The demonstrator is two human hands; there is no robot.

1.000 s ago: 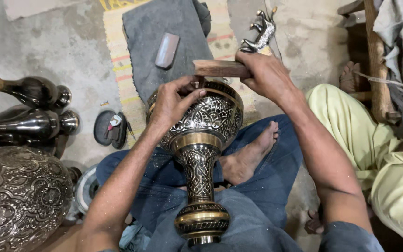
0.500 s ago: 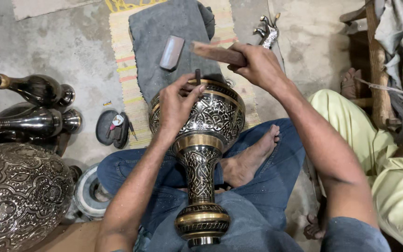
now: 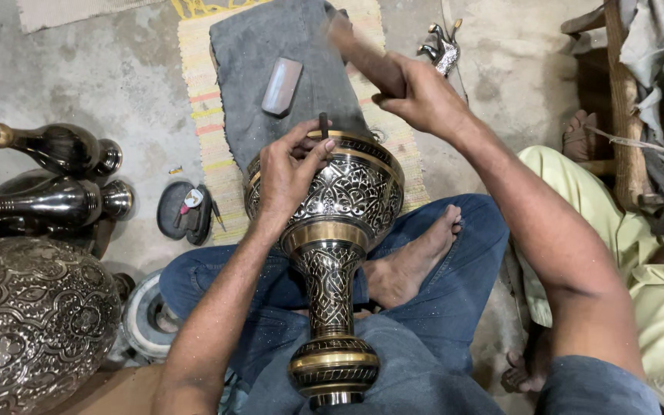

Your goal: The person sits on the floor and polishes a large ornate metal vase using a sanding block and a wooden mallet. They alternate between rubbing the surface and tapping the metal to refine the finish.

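Left hand [image 3: 290,165] pinches a small dark chisel [image 3: 323,124] upright on the engraved brass vase [image 3: 332,230] lying across the lap. Right hand [image 3: 420,96] grips a raised wooden mallet [image 3: 363,54].

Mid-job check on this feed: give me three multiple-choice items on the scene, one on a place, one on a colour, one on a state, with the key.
1. Where does the engraved metal vase rest?
A. on the person's lap
B. on a shelf
C. in a sink

2. What colour is the cloth spread on the striped mat?
A. red
B. grey
C. white

3. What is the left hand doing?
A. lying open on the floor
B. pinching a small dark punch against the vase's rim
C. gripping the vase's foot

Key: 1 A, the vase lies across the jeans-clad legs. 2 B, the cloth is plainly grey. 3 B, the fingers close round the punch while the right hand holds a wooden mallet raised above.
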